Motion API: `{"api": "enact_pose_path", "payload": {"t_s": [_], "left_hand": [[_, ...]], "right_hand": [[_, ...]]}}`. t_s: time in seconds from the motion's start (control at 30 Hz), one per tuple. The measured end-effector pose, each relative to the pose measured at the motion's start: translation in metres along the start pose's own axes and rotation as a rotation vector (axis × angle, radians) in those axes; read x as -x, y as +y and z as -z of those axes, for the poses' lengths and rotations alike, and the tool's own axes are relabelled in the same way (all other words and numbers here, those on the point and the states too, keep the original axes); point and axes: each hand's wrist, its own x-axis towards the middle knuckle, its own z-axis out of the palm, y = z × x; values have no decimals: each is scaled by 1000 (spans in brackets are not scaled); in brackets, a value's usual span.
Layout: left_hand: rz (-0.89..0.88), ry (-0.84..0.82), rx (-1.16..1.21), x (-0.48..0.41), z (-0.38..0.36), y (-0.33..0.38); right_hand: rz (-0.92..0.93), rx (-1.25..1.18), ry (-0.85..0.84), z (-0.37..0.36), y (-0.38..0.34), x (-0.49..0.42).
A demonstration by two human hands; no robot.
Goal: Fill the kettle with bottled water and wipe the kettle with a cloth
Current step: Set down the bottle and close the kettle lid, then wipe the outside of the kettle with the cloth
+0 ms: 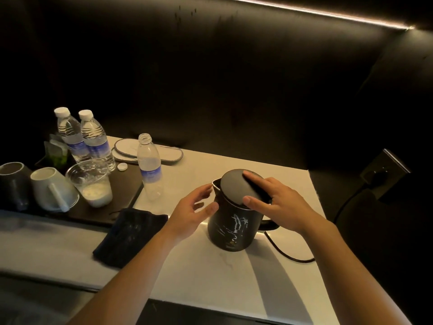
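A black kettle (pixel 230 227) with white streaks stands on the pale counter (pixel 210 273), its grey lid (pixel 236 187) tilted partly up. My right hand (pixel 278 205) rests on the lid, thumb at its front edge and fingers over the back. My left hand (pixel 193 211) hovers open just left of the kettle's spout, fingers spread, holding nothing. An uncapped, nearly empty water bottle (pixel 150 166) stands left of the kettle, its white cap (pixel 122 167) lying nearby. A dark folded cloth (pixel 130 236) lies on the counter by my left forearm.
Two sealed water bottles (pixel 87 139) stand at the back left. A dark tray (pixel 117 207) holds two upturned mugs (pixel 52 190) and a plastic cup (pixel 93 182) with milky liquid. White slippers (pixel 168 153) lie behind. The kettle's cord (pixel 288 255) runs right toward a wall socket (pixel 384 174).
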Motion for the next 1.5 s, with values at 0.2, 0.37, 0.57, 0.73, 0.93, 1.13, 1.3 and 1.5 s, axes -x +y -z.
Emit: {"api": "enact_pose_path", "payload": {"t_s": [0.2,0.37,0.57,0.73,0.93,1.13,1.3,1.5], "left_hand": [[108,441,-790,33,39,-43],[237,368,-1134,56,56,-76],[311,321,-1107,57,50,-84],[280,420,-983,58,52,-90],[312,669,-192,73,43,-44],[288,656,687,74,-24,35],[-11,447,536,61,-100,54],[-119,717,37,25,-135,34]], "right_hand": [[-3,0,27,1,5,-3],[10,-91,22,-2,0,-6],[21,-175,61,-7,0,-4],[18,-198,106,-12,1,-3],[-26,-212,168,-20,-2,3],[-75,-171,240,-31,-7,8],[-79,-153,254,-30,-12,10],[-67,-110,274,-33,-9,7]]}}
